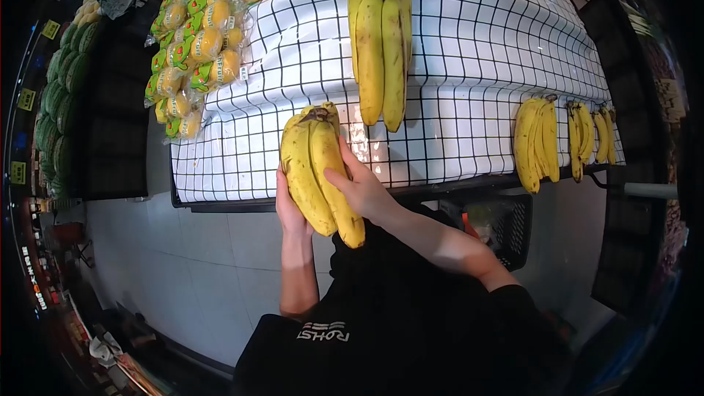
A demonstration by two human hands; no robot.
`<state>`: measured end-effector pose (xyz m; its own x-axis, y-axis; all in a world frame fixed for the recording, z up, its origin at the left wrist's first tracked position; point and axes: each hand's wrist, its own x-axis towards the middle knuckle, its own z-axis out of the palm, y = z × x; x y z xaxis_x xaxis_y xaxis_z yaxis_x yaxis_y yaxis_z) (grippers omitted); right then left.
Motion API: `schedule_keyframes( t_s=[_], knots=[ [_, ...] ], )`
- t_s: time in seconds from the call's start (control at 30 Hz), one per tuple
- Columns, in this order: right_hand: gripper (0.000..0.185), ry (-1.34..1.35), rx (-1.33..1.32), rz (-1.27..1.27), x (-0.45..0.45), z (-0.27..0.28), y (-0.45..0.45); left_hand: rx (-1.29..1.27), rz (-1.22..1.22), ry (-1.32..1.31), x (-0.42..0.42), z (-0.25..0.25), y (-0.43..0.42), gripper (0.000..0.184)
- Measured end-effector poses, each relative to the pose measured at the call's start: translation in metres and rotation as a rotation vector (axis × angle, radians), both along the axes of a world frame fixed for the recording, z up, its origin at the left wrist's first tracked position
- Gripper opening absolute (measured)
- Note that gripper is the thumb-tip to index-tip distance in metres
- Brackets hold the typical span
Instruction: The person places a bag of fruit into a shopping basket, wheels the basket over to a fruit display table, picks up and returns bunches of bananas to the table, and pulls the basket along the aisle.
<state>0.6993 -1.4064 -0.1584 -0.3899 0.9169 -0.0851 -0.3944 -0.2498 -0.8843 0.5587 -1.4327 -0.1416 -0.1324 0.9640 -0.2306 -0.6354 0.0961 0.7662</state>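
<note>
In the middle, the left hand (290, 209) and right hand (361, 185) hold one banana bunch (314, 169), not put down; other bunches (381, 51) lie on the cloth (469, 37).

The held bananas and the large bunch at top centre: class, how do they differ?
The held bunch is supported by the left hand and right hand, while the top-centre bunch lies on the checked cloth. The held bunch slants, tips toward the lower right; the top-centre bunch points nearly straight down the picture. Both are yellow with dark stem ends.
</note>
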Motion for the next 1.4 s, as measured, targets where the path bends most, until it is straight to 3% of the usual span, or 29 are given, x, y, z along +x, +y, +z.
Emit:
schedule_keyframes(
  t_s=[0.13, 0.27, 0.37, 0.43, 0.57, 0.63, 0.97, 1.4],
  knots=[
    [0.080, -0.056, 0.035, -0.059, -0.035, -0.025, 0.025, -0.066, -0.071, -0.063, -0.041, -0.022, 0.029, 0.055],
    [0.087, -0.091, 0.013, -0.071, -0.052, -0.032, 0.037, -0.138, -0.051, 0.036, -0.062, -0.029, 0.041, 0.055],
    [0.085, -0.311, 0.067, -0.085, -0.055, -0.024, 0.042, -0.155, -0.096, 0.014, -0.072, -0.025, 0.049, 0.056],
    [0.093, -0.561, 0.021, 0.048, -0.044, 0.000, 0.047, -0.181, -0.128, 0.074, -0.075, -0.019, 0.053, 0.056],
    [0.098, -0.541, 0.059, 0.029, -0.043, -0.004, 0.054, -0.204, -0.129, 0.175, -0.081, -0.019, 0.063, 0.054],
    [0.099, -0.606, 0.047, 0.048, -0.042, 0.001, 0.054, -0.148, -0.174, 0.386, -0.083, -0.014, 0.065, 0.051],
    [0.101, -0.726, 0.128, 0.052, -0.054, 0.012, 0.050, -0.106, -0.105, 0.392, -0.101, -0.022, 0.066, 0.047],
    [0.100, -0.845, 0.194, 0.086, -0.060, 0.017, 0.057, -0.108, -0.110, 0.650, -0.111, -0.013, 0.073, 0.041]
  ],
)
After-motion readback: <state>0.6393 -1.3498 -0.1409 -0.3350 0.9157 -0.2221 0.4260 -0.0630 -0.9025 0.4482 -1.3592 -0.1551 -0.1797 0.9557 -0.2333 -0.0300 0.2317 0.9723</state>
